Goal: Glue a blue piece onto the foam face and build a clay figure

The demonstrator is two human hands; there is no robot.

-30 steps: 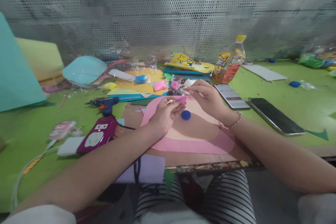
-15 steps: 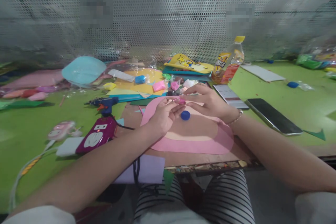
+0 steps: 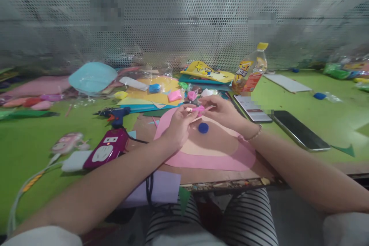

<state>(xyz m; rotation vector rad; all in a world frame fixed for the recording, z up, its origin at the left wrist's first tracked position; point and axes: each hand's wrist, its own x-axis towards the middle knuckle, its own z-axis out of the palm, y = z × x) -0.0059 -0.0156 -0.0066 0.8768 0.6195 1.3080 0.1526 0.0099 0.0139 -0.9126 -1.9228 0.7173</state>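
My left hand (image 3: 181, 125) pinches a small pink piece (image 3: 198, 109) with a white, stick-like end poking out towards the left. My right hand (image 3: 220, 110) closes its fingertips on the right side of the same piece. Whether the pink part is soft clay or plastic is too small to tell. Just below the fingers, a round blue cap (image 3: 203, 128) rests on a peach sheet (image 3: 213, 144). That sheet lies over a larger pink cut-out (image 3: 210, 162) with rounded edges.
Left of the hands are a blue glue gun (image 3: 118, 116) and a purple power socket (image 3: 108, 148) with cables. Behind lie pink clay packets (image 3: 175, 95) and a yellow cut-out (image 3: 206, 72). A bottle (image 3: 250, 70) and two phones (image 3: 301, 130) stand or lie on the right.
My right hand's fingers, raised and spread before, have come down and drawn together at the pink piece. The left hand keeps its pinch, and more of the pink piece shows.
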